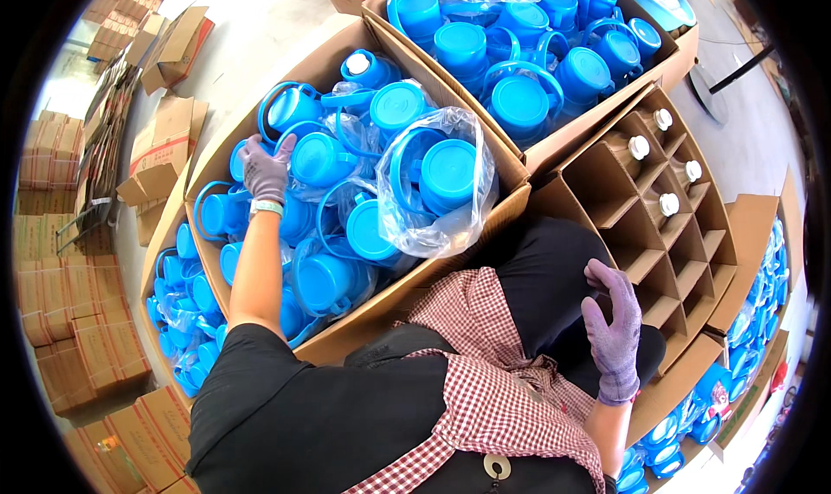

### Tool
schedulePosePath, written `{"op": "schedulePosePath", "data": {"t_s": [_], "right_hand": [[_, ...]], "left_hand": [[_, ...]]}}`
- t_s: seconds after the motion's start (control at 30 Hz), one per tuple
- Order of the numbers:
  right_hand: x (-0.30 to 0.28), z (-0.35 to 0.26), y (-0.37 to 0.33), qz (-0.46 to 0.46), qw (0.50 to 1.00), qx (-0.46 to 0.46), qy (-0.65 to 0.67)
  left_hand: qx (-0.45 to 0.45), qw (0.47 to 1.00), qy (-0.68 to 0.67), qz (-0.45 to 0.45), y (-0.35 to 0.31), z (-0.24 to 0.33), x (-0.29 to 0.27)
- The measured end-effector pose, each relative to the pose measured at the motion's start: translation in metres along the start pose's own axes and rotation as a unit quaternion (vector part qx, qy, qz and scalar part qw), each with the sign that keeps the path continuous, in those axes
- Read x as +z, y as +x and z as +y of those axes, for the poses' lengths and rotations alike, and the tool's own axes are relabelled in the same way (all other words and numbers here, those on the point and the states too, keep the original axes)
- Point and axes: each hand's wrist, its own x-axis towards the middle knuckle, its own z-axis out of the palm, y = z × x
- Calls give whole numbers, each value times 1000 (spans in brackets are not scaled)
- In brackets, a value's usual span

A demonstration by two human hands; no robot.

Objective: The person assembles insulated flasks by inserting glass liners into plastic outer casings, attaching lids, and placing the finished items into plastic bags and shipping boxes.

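Observation:
My left hand (265, 174), in a greyish-purple glove, reaches among blue plastic pieces with round tops and loop handles (324, 160). Its thumb and fingers are spread beside a loop handle, and the fingertips are partly lost among the blue. These pieces fill a cardboard box (511, 206) in front of me. One blue piece (450, 175) lies in a clear plastic bag (433, 234) near the box's right corner. My right hand (616, 329), gloved in purple, is raised over my knee with fingers curved and apart, holding nothing. Beside it stands a divided carton (636, 273).
Several white-capped containers (639, 148) occupy cells at the carton's far end. A second box (537, 161) of blue pieces adjoins at the back. Further blue pieces (186, 295) lie at left and in boxes (749, 226) at right. Stacked cartons (82, 312) line the left side.

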Motion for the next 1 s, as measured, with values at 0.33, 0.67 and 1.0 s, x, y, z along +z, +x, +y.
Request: {"op": "schedulePosePath", "data": {"t_s": [0.33,0.67,1.0], "right_hand": [[6,7,-36,32,994,-84,-68],[-33,4,-73,8,994,-83,-75],[-46,-56,-107,67,945,-316,44]], "left_hand": [[-89,822,-23,-562,48,-7,-10],[261,944,-48,-198,33,145,-279],[472,843,-182,-183,-35,281,-539]]}}
